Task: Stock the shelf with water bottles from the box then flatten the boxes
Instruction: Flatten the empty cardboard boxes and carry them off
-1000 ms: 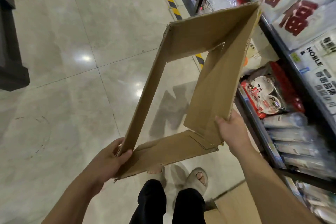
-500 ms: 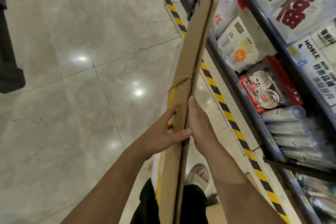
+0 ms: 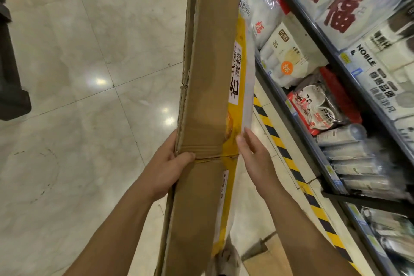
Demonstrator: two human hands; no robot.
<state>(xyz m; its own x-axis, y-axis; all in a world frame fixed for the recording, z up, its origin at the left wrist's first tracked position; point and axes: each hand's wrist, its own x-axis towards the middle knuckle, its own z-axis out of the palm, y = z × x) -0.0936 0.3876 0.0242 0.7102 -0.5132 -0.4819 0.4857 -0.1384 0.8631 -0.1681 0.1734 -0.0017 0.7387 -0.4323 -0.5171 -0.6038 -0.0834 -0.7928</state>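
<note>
The left hand point(image 3: 172, 163) is clamping the left edge of the collapsed brown-and-yellow cardboard box point(image 3: 208, 101), thumb across its crease, probably keeping the panels pressed flat. The box is being held mid-air over the pale tiled floor point(image 3: 78, 74), long axis pointing away from the person, alongside the shelf. The right hand point(image 3: 255, 157) is lying open-fingered against the right edge, steadying rather than gripping it, just left of the dark metal shelf point(image 3: 298, 119).

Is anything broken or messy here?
Nothing is spilled. The flattened cardboard box has a small torn notch on its left edge, above the left hand. The right hand steadies its other edge. Shelf packets lean, but none has fallen.
</note>
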